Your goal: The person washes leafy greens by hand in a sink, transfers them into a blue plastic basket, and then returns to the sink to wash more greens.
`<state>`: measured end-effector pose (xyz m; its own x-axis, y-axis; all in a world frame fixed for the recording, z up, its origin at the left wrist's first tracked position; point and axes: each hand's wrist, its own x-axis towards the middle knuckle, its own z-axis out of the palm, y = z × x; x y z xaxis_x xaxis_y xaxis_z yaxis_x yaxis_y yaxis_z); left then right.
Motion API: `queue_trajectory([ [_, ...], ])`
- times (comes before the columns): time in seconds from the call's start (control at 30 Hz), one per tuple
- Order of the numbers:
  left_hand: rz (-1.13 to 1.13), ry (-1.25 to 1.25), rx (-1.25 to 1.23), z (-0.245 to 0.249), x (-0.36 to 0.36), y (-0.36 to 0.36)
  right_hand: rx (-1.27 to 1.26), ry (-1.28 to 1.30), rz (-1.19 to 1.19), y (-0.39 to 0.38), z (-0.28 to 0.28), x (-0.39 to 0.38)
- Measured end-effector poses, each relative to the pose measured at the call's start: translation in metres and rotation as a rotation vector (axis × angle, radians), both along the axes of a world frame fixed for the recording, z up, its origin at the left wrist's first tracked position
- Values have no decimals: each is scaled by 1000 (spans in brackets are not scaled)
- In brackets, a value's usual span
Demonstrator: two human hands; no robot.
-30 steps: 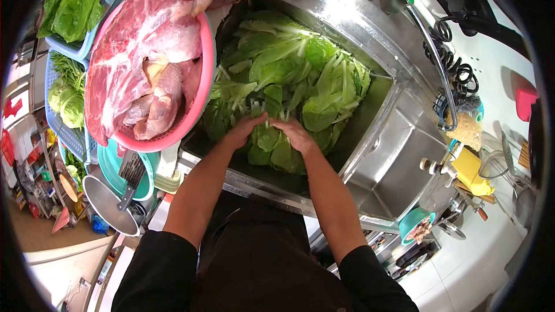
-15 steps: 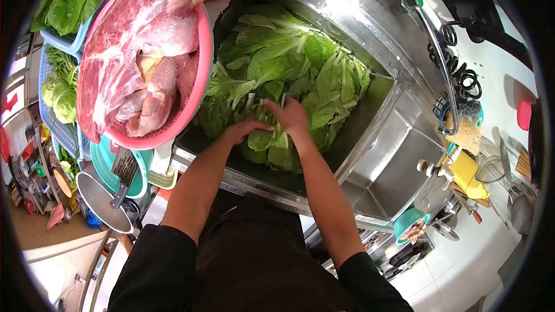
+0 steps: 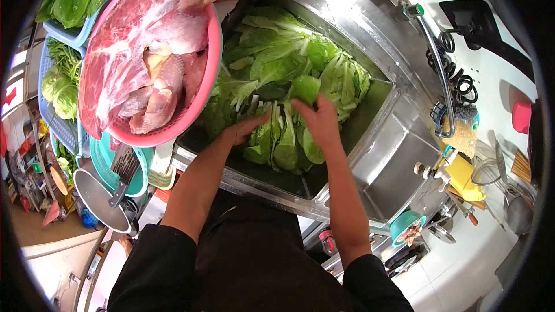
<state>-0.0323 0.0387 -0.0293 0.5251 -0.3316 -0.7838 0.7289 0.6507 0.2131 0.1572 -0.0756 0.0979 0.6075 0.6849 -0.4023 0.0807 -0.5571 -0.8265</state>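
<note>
L grip (image 3: 243, 130) & R grip (image 3: 319, 122) side by side over near end of sink (image 3: 254, 188), bunch (image 3: 286, 145) between them, touching both. Greens (image 3: 277, 60) fill sink beyond the grips. Bowl (image 3: 199, 101) w/ meat (image 3: 130, 52) in it sits left of L grip, overlapping sink's left edge. Cleaver (image 3: 124, 167) nearer than bowl, left of L grip. 2nd basin (image 3: 399, 167) right of R grip; tap (image 3: 435, 63) arches over it. Sponge (image 3: 462, 134) just right of tap.
</note>
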Motion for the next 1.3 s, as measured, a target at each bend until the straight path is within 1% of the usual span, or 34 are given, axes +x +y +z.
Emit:
queue_trajectory([
  [0.03, 18, 5, 17, -5, -2, -1, -23, -159, 108, -4, 5, -8],
  [0.07, 36, 10, 32, 2, 0, 0, -48, -317, 215, -7, 9, -15],
  [0.17, 95, 86, 7, 3, 0, 0, -121, -419, 812, -18, 4, -37],
  [0.2, 117, 118, -11, 2, 1, 1, -105, -411, 805, -34, -6, -44],
  [0.23, 120, 134, 33, 7, 4, 1, -87, -406, 798, -54, -23, -52],
  [0.27, 128, 153, 78, 15, 5, 1, -66, -399, 796, -58, -26, -53],
  [0.3, 140, 175, 124, 20, 4, 2, -96, -341, 614, -61, -33, -49],
  [0.37, -31, 95, 158, 16, -2, 5, -168, -208, 241, -67, -41, -45],
  [0.4, -122, 47, 176, 13, -2, 6, -227, -132, 195, -64, -47, -41],
  [0.47, -124, 29, 215, 6, -4, 6, -333, 20, 104, -44, -72, -31],
  [0.5, -126, 20, 237, 5, -4, 7, -407, 141, 96, -37, -91, -33],
  [0.6, -147, 104, 311, 22, 0, 14, -410, 69, 91, -40, -114, -58],
  [0.63, -95, 36, 267, 21, -5, 14, -364, 279, 134, -46, -118, -50],
  [0.7, 9, -103, 177, 12, -18, 14, -404, 616, 172, -49, -121, -40],
  [0.73, -16, -147, 198, 7, -21, 14, -423, 782, 185, -51, -122, -37],
  [0.8, -57, -233, 243, 9, -18, 16, -252, 807, -5, -54, -122, -41],
  [0.83, -41, -188, 346, 9, -15, 15, -166, 820, -94, -52, -124, -45],
  [0.9, -23, -87, 541, 32, -1, 12, -157, 657, -332, -43, -132, -61],
  [0.93, -33, -111, 508, 23, -2, 10, -156, 571, -454, -42, -135, -67],
  [0.97, -42, -137, 475, 8, 0, 8, -160, 580, -376, -39, -128, -67],
  [1.03, -87, -201, 453, 4, 5, 11, -160, 593, -214, -24, -108, -59],
  [1.1, -166, -271, 469, 21, 12, 18, -210, 821, -155, -25, -129, -56],
  [1.13, -206, -190, 479, 21, 12, 19, -236, 934, -125, -28, -140, -56],
  [1.2, -279, -31, 493, 17, 14, 18, -149, 978, -156, -37, -143, -61],
  [1.23, -268, -41, 487, 5, 14, 16, -104, 996, -167, -37, -148, -60],
  [1.27, -259, -47, 476, -17, 10, 9, -168, 948, -213, -39, -162, -62],
  [1.3, -254, -47, 456, -35, 3, 0, -238, 904, -263, -49, -186, -71],
])
